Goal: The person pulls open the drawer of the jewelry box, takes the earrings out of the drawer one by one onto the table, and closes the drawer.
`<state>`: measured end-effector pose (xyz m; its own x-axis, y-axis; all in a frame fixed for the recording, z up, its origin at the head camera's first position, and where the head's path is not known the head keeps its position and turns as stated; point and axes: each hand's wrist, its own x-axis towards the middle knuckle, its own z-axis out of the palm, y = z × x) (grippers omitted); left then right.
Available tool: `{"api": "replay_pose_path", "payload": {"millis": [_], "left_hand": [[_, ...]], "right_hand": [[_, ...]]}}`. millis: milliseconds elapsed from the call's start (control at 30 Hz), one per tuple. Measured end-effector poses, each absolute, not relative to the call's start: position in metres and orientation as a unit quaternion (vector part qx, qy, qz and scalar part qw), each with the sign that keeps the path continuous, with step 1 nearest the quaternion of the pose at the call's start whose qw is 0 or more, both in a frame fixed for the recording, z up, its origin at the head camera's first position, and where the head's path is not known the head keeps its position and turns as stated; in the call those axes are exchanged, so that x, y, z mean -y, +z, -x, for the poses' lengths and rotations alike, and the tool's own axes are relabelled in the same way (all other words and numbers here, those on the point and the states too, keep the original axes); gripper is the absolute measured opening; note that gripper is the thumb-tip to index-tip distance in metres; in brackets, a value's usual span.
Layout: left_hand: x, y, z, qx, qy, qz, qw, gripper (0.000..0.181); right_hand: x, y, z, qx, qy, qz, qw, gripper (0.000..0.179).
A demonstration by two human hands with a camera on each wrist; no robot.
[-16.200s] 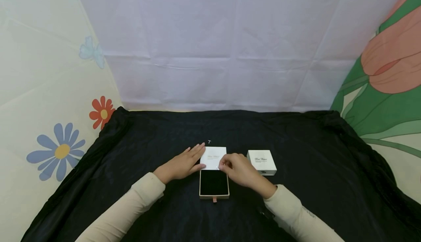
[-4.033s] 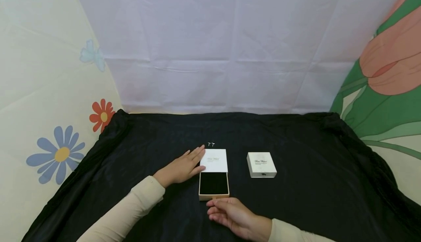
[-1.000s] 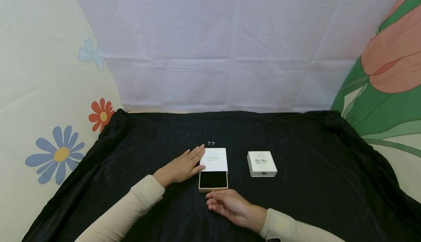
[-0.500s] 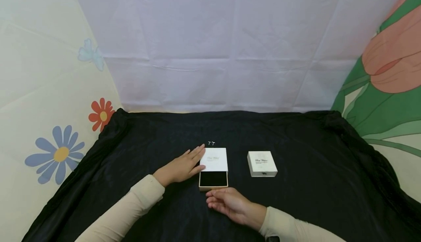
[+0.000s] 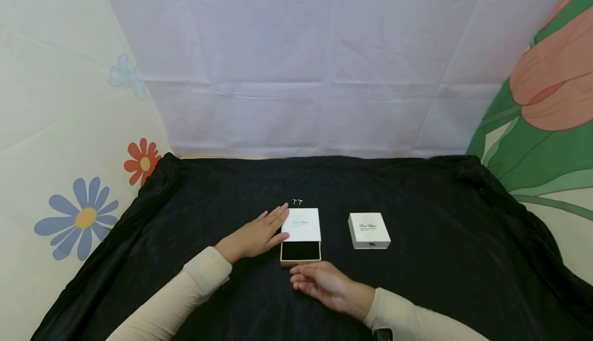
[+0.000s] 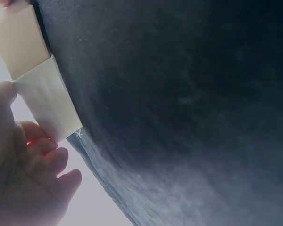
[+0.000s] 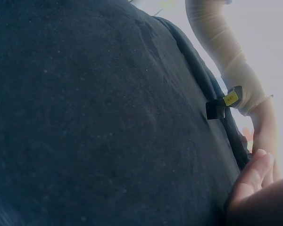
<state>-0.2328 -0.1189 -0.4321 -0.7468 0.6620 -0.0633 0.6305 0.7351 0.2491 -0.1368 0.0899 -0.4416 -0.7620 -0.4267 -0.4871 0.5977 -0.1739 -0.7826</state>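
Head cam first: there's a white box sleeve lying flat around the middle of the black-draped table, with a black-lined drawer sticking partway out of its near side. The slide axis runs pretty much straight from the person toward the far edge, and imo that's the line everything hinges on. Right hand is the closer one to the drawer: loose fingers right up at the front wall, drawer directly beyond them, and I can't see it clutching anything. Left hand lies along the left side of the sleeve, fingers fairly straight and touching it, not wrapped round. A second white box sits off to the right, and two tiny T-shaped pieces lie just past the sleeve's far edge.

Left wrist cam: sleeve and drawer line up end to end, thumb near the join, other fingers by the sleeve's far end.

Right wrist cam: no box visible at all, just fingers low in the corner, plus a beige cuff with a yellow-labelled black clip. So this one can't confirm fingertip contact.
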Motion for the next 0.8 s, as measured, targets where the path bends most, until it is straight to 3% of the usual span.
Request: {"api": "replay_pose_path", "payload": {"millis": [800], "left_hand": [[0.1192,-0.4317,0.2336,-0.929,0.098,-0.35,0.075,0.067]], "right_hand": [[-0.088,-0.4391,0.1413,-0.55,-0.759,-0.098,0.335,0.028]]}}
